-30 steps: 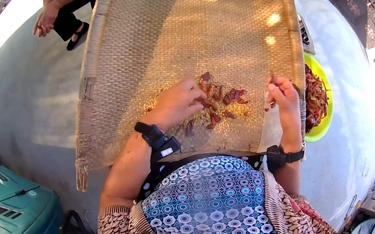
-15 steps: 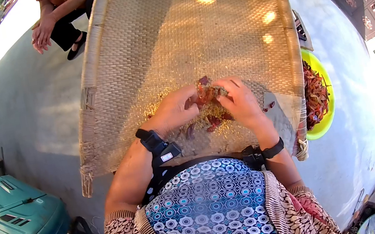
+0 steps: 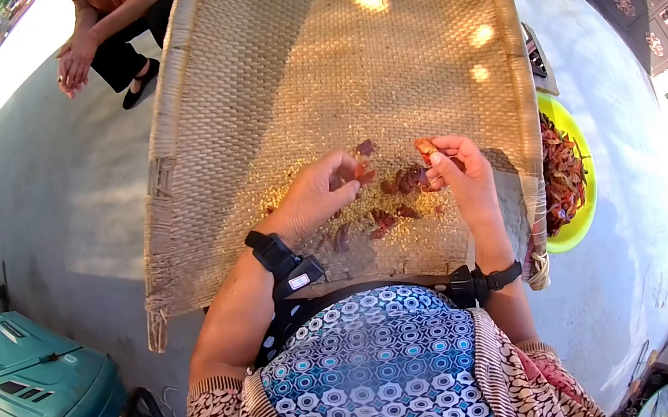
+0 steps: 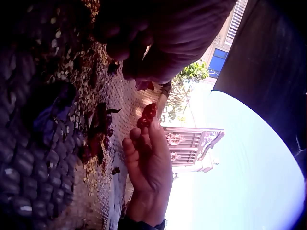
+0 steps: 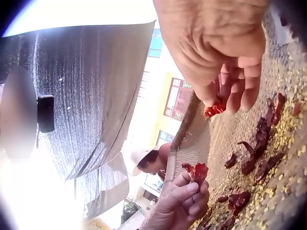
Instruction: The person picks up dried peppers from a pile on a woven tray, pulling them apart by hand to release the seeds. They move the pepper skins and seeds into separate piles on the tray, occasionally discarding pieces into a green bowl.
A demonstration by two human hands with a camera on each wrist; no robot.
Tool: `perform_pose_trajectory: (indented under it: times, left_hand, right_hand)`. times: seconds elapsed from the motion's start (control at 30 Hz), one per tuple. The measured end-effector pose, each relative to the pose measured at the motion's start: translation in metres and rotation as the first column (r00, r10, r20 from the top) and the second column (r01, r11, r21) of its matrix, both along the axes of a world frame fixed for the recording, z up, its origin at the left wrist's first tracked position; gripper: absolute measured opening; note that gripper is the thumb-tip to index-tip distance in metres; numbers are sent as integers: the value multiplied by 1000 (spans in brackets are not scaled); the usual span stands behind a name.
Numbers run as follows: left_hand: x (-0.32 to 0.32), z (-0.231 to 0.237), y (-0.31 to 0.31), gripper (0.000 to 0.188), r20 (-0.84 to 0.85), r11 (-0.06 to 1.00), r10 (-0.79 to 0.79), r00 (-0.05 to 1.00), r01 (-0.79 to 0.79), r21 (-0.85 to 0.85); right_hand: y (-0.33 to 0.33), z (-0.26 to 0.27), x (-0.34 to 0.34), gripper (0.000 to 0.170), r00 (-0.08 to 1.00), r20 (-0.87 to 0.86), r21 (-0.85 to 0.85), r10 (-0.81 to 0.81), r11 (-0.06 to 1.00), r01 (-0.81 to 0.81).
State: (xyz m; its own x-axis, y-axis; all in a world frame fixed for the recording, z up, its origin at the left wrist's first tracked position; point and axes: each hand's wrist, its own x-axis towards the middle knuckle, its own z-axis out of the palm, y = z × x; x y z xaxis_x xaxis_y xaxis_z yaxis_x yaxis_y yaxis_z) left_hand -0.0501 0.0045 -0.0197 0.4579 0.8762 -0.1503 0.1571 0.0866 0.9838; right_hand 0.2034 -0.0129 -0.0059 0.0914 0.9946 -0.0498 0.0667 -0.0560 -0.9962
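Note:
The left hand point(image 3: 310, 199) pinches a red dried pepper piece point(image 3: 364, 174) over the woven tray; the piece also shows in the right wrist view between thumb and fingers point(image 5: 196, 173). To its right, the right hand point(image 3: 468, 180) pinches another red piece point(image 3: 426, 147) at its fingertips, seen too in the left wrist view point(image 4: 148, 114). The two hands are apart. Between and below them, dark red pepper pieces point(image 3: 384, 222) lie among yellow seeds point(image 3: 277, 192) on the tray point(image 3: 314, 96).
Right of the tray, a yellow-green basin point(image 3: 589, 195) holds many red peppers. A seated person point(image 3: 126, 17) with clasped hands is at the upper left. A teal vehicle point(image 3: 35, 386) stands at the lower left. The tray has a raised rim point(image 3: 512, 43).
The right hand came in from the tray's right side to meet the left hand, then drew back rightward with a red piece. Now each hand holds a separate piece.

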Motion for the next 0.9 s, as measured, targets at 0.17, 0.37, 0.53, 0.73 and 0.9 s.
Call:
perform_pose_trajectory:
  times: [0.17, 0.37, 0.53, 0.73, 0.9]
  left_hand:
    - [0, 0, 1, 16, 23, 999, 18, 1000, -17, -29]
    - [1, -9, 2, 16, 57, 1000, -6, 998, 7, -13]
    - [1, -1, 1, 16, -11, 997, -44, 999, 43, -58]
    - [-1, -6, 2, 17, 52, 993, -115, 992, 117, -29]
    - [-2, 5, 1, 22, -167, 983, -61, 984, 88, 162]
  right_hand:
    - [5, 6, 86, 24, 940, -164, 138, -300, 936, 323]
    - [1, 15, 117, 34, 708, -534, 8, -461, 835, 550]
    - [-11, 31, -6, 43, 971, 32, -100, 236, 968, -232]
    - [-1, -2, -51, 14, 853, 392, 156, 343, 890, -429]
    - [0, -4, -10, 14, 989, 3, 38, 148, 988, -148]
